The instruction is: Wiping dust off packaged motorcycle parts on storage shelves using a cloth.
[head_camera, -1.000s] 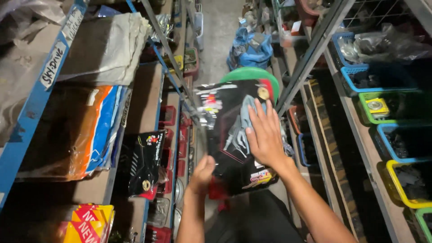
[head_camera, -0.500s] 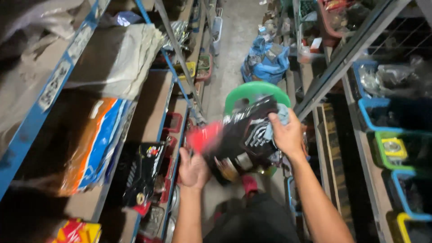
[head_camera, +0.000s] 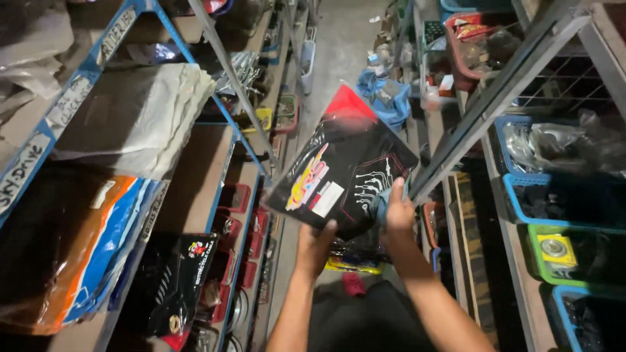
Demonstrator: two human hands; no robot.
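A flat black plastic packet (head_camera: 339, 176) with a red top corner and colourful printing is held up in the aisle between two shelving racks. My left hand (head_camera: 316, 244) grips its lower edge from below. My right hand (head_camera: 398, 212) holds its lower right side, with a light blue cloth (head_camera: 377, 202) pressed between the fingers and the packet. Both forearms reach up from the bottom of the view.
Blue metal shelving (head_camera: 222, 117) on the left holds folded white sheets (head_camera: 140, 117), an orange and blue bag (head_camera: 78, 254) and another black packet (head_camera: 179, 280). The right rack (head_camera: 502, 91) carries blue (head_camera: 521, 195) and green bins (head_camera: 554, 267). A narrow concrete aisle (head_camera: 339, 52) runs ahead, cluttered further on.
The packet has been lifted and turned over, its printed face with the red corner now toward me. My right hand moved from flat on its front to its lower right edge.
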